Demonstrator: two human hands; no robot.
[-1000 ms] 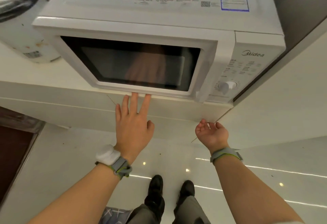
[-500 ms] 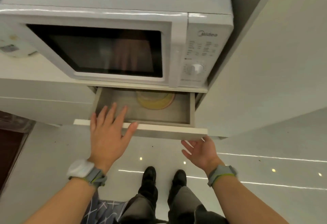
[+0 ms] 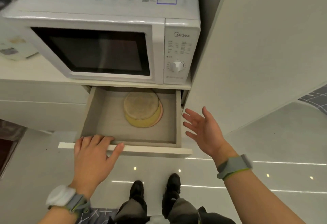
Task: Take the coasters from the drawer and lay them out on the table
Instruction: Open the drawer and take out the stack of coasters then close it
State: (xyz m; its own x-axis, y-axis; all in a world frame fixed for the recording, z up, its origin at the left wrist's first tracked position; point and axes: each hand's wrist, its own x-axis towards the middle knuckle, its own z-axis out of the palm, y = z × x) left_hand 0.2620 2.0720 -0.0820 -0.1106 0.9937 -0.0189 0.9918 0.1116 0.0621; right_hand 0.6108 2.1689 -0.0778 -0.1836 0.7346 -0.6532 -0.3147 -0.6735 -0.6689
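The drawer (image 3: 106, 124) under the microwave stands pulled out, its pale front panel nearest me. Inside, towards the back right, lies a small stack of round coasters (image 3: 142, 108): a beige one on top, a yellow one under it, a pink edge at the right. My left hand (image 3: 93, 154) grips the drawer's front edge, fingers hooked over it. My right hand (image 3: 203, 130) hovers just right of the drawer, palm facing left, fingers spread, holding nothing.
A white microwave (image 3: 109, 47) sits on the counter directly above the drawer. A tall white cabinet side (image 3: 256, 55) rises at the right. My shoes (image 3: 154, 186) stand on glossy floor tiles below. A white appliance (image 3: 12, 50) sits at far left.
The drawer went from closed to pulled well out, exposing the coasters. My left hand went from flat on the front to gripping its edge. My right hand rose beside the drawer and opened.
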